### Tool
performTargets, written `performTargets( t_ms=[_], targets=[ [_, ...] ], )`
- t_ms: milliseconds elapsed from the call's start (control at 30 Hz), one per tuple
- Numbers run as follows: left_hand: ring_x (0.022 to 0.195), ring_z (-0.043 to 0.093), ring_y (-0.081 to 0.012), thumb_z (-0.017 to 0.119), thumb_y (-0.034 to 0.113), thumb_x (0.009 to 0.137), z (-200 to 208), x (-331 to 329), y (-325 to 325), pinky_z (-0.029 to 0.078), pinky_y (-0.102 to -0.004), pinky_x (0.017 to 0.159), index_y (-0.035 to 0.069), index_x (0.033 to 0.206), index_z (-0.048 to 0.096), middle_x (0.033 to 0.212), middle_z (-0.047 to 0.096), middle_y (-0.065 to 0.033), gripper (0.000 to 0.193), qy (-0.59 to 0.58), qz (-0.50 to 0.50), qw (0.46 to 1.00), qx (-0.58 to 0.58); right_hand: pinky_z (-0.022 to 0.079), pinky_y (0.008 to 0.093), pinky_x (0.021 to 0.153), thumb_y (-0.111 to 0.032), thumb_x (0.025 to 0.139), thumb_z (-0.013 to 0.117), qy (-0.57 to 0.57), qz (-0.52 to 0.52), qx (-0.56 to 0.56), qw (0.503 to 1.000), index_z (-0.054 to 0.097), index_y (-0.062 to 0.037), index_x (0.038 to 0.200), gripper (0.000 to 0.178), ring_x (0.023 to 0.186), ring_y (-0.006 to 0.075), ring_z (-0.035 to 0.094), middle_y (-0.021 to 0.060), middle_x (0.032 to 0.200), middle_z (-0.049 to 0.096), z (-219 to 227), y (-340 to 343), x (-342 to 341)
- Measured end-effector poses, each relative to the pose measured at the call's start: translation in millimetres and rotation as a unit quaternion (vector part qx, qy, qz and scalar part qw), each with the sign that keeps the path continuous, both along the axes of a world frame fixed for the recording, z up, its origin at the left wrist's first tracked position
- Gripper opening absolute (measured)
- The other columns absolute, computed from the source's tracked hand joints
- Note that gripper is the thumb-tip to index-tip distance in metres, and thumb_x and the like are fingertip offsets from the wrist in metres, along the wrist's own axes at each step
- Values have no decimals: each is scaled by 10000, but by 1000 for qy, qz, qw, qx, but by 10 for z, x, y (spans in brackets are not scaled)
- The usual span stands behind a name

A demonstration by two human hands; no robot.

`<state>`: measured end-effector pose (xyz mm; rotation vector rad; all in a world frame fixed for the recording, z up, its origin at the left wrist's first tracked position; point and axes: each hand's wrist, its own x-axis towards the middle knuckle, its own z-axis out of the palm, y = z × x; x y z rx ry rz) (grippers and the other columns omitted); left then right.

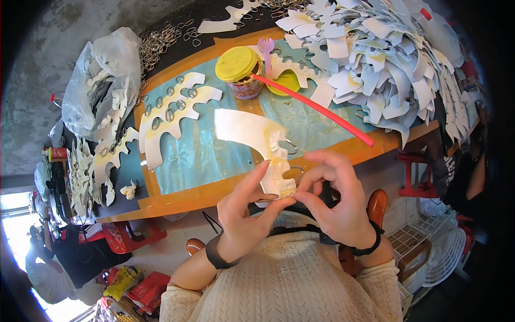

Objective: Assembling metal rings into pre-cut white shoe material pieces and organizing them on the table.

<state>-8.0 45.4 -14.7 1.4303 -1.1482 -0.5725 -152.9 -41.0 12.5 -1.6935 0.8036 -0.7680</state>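
A white curved cut-out piece (241,126), streaked with yellowish glue along its notched edge, hangs over the near edge of the table. Folded tabs along that edge hold oval metal rings (288,146). With thumb and fingers, my left hand (244,214) grips the lower end of the piece. Beside it, my right hand (338,201) pinches the last tab at the same end, thumb tip close to the left thumb. What lies under the fingertips is partly hidden.
A tub with a yellow lid (237,63) stands mid-table, a red stick (316,107) leaning from it and a purple fork (266,48) beside it. Ringed white pieces (177,102) lie left. White cut-outs (375,64) heap right; metal rings (161,43) pile behind. A plastic bag (102,80) sits far left.
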Motion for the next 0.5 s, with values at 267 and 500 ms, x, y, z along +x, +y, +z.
performTargets(
  t_ms=[267, 500],
  targets=[
    [843, 676, -190, 785, -31, 667, -16, -28, -22, 571, -275, 689, -21, 1218, 533, 1029, 655, -162, 605, -12, 6, 999, -44, 384, 263, 619, 28, 683, 716, 46, -39, -40, 997, 506, -73, 1174, 544, 530, 121, 462, -21, 720, 617, 24, 52, 6],
    [848, 667, -192, 790, -32, 657, -71, -18, 4, 585, -290, 689, -21, 1200, 544, 1013, 651, -168, 596, -32, 7, 997, -68, 367, 266, 618, 26, 672, 724, 48, -44, -87, 994, 512, -78, 1171, 552, 525, 112, 468, -47, 709, 610, -6, 73, 18]
  ],
)
